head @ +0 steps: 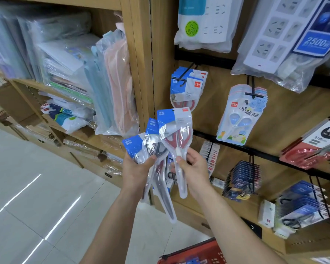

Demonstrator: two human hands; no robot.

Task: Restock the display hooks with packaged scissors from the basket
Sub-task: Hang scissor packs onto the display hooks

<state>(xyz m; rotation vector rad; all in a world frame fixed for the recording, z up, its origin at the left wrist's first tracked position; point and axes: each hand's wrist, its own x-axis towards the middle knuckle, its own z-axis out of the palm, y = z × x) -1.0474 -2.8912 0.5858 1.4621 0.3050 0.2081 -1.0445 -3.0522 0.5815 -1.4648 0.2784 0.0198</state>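
Note:
My left hand [136, 168] holds a fan of packaged scissors [141, 149] in clear bags with blue header cards. My right hand [193, 168] grips a single pack of red-handled scissors [176, 134], upright, its header just below the display hook [185, 75]. That black hook carries several matching packs [187, 90]. The red basket [196, 253] shows at the bottom edge, under my right forearm.
A second hook to the right holds light-blue scissors packs [240, 115]. Power strips in bags [208, 21] hang above. Lower hooks carry dark-blue packs [242, 178]. Shelves of plastic folders [69, 63] stand at left over a glossy tiled floor [27, 187].

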